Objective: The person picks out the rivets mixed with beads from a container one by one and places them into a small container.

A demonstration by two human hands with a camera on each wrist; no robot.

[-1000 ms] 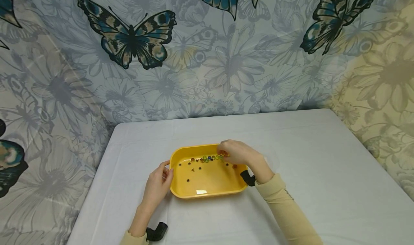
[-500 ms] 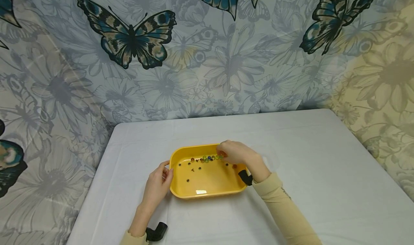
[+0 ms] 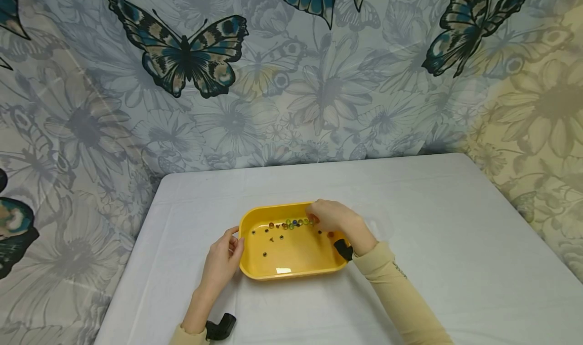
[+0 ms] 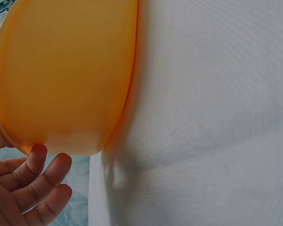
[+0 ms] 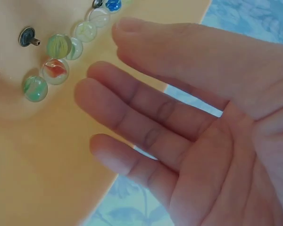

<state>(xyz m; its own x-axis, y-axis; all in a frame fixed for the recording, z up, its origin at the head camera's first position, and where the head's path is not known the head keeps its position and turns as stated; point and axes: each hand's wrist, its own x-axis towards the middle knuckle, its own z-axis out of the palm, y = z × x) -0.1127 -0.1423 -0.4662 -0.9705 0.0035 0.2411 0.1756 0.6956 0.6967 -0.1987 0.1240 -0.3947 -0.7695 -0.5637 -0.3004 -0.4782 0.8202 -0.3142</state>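
A yellow plastic tray holds several glass marbles in a row along its far side. Small metal rivets lie scattered over its floor. My left hand holds the tray's left end, thumb on the near side of the rim and fingers at the outer wall. Inside the far right corner, my right hand is at the end of the marble row. In the right wrist view its thumb lies close over the index finger, the other fingers are loosely extended, and nothing shows between them. A green-swirled marble and a capped rivet are near the fingertips.
The tray stands on a table with a white cloth. Behind it hangs a butterfly-and-flower fabric backdrop. Black wrist mounts are on both wrists, the right one overlapping the tray's right rim.
My right hand and forearm have shifted slightly left and down at the marble row's end. My left hand, the tray and the visible pieces have stayed in place.
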